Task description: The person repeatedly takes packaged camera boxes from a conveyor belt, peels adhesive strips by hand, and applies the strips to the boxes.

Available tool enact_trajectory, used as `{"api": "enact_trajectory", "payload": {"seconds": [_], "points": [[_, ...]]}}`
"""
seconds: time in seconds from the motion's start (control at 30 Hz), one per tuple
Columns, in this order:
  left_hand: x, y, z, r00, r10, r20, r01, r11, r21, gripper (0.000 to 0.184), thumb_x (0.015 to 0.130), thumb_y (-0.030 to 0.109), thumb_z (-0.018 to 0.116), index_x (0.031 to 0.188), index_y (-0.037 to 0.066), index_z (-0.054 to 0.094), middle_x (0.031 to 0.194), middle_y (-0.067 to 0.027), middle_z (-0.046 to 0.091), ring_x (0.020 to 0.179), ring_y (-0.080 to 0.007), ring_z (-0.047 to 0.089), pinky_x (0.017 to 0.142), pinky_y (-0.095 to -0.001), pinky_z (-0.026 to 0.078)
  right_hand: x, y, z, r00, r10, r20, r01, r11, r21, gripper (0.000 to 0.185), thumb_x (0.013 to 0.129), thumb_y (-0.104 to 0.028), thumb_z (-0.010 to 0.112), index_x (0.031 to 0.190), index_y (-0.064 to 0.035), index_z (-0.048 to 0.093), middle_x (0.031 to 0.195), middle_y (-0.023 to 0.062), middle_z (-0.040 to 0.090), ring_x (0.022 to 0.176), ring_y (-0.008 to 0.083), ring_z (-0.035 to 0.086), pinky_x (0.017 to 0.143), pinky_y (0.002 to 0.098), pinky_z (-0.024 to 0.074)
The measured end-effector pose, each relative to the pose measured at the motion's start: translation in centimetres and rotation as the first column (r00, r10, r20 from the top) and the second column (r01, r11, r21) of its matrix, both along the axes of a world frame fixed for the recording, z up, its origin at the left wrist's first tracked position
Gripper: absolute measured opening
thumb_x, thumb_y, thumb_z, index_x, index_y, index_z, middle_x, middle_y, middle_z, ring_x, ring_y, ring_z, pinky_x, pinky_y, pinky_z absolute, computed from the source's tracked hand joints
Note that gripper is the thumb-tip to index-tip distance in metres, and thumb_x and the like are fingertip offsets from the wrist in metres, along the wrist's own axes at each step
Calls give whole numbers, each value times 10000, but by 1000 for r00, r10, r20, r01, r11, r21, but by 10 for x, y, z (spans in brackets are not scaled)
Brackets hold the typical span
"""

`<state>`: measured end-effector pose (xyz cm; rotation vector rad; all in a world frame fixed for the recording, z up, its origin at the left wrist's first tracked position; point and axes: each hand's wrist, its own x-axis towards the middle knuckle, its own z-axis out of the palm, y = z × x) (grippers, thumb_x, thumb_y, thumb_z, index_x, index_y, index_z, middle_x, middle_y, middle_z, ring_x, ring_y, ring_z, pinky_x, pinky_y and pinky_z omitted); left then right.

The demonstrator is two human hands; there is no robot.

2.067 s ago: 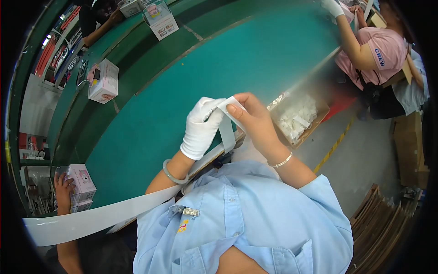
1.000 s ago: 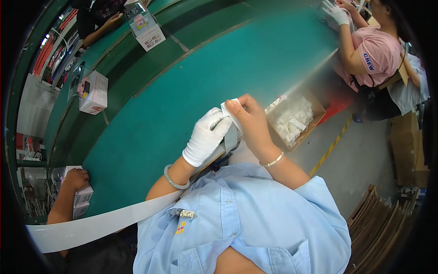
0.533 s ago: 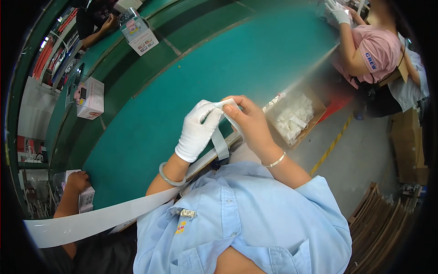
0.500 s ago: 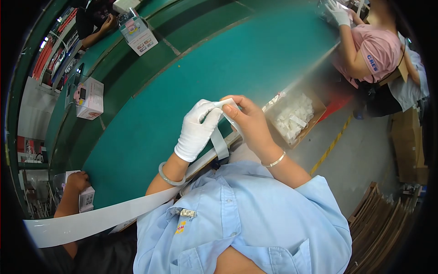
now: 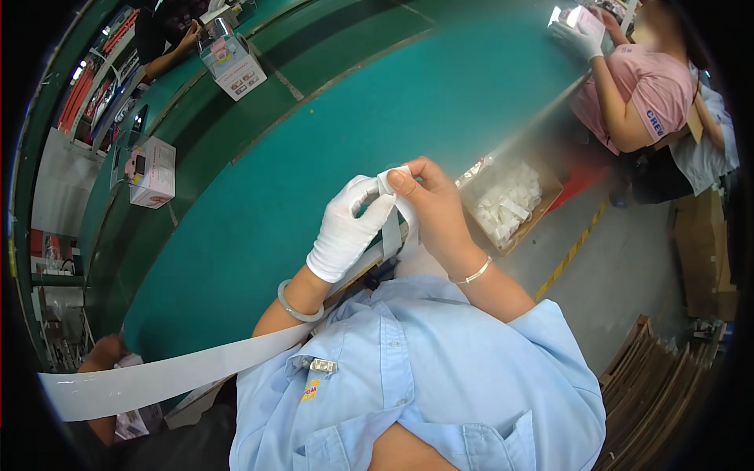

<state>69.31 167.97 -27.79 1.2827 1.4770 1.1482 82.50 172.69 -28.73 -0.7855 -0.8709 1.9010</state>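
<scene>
My left hand [image 5: 347, 228] wears a white glove, its thumb and fingers pinched on a white strip [image 5: 390, 234] that hangs down between the hands. My right hand [image 5: 437, 206] is bare and pinches the upper end of the same strip between thumb and fingers. Both hands are close together above the front edge of the green table [image 5: 259, 220]. Right of them stands an open carton [image 5: 542, 225] filled with small white pieces [image 5: 506, 204]. A wide white band [image 5: 169, 377] runs below my left forearm to the lower left.
Boxed items stand on the dark green line: one box [image 5: 155, 174] at left, another [image 5: 242, 77] farther up. A co-worker in pink [image 5: 640, 90] holds a package at top right. Another person's arm [image 5: 98, 357] is at lower left. Flattened cardboard [image 5: 656, 396] lies at lower right.
My left hand has shifted slightly right, closer to my right hand. The boxes on the line moved a little toward the lower left. The co-worker in pink has raised a package.
</scene>
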Motion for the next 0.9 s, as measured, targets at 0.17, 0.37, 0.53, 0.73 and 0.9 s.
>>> {"api": "enact_trajectory", "payload": {"seconds": [0.17, 0.37, 0.53, 0.73, 0.9], "points": [[10, 9, -1, 999, -1, 49, 0, 1000, 24, 222, 827, 111, 620, 1034, 34, 609, 883, -38, 556, 838, -123, 553, 758, -243, 437, 6, 9, -1, 999, -26, -19, 27, 999, 48, 155, 835, -205, 656, 840, -68, 585, 774, -7, 597, 700, 46, 509, 639, 202, 424], [18, 22, -5, 1000, 24, 16, -23, 998, -54, 112, 835, 118, 615, 884, 17, 605, 788, -20, 526, 730, -101, 509, 667, -248, 420, 9, 20, -7, 999, -48, -14, 49, 996, 74, 167, 832, -216, 662, 808, -75, 576, 732, -26, 564, 661, 33, 465, 597, 194, 389], [28, 31, -5, 997, 33, 64, -31, 999, -27, 110, 841, 106, 603, 805, 7, 573, 754, -12, 503, 679, -87, 475, 616, -241, 397, 17, 29, -9, 998, -35, 52, 31, 996, 81, 186, 842, -244, 651, 817, -77, 573, 728, -32, 551, 663, 30, 461, 597, 191, 385], [39, 44, -1, 978, 109, 176, -86, 988, -130, 120, 849, 86, 576, 764, 4, 557, 736, -4, 479, 669, -72, 460, 605, -227, 389, 31, 38, -2, 995, 15, 101, -25, 995, 100, 220, 885, -283, 585, 919, -65, 584, 787, -27, 561, 701, 30, 475, 624, 187, 399], [47, 54, -11, 991, 98, 93, -92, 993, -71, 143, 858, 101, 565, 755, 3, 555, 738, -8, 483, 665, -79, 466, 607, -228, 392, 41, 48, -1, 992, 39, 117, -45, 998, 53, 215, 896, -269, 567, 955, -64, 590, 813, -25, 572, 736, 31, 486, 654, 185, 413]]}}
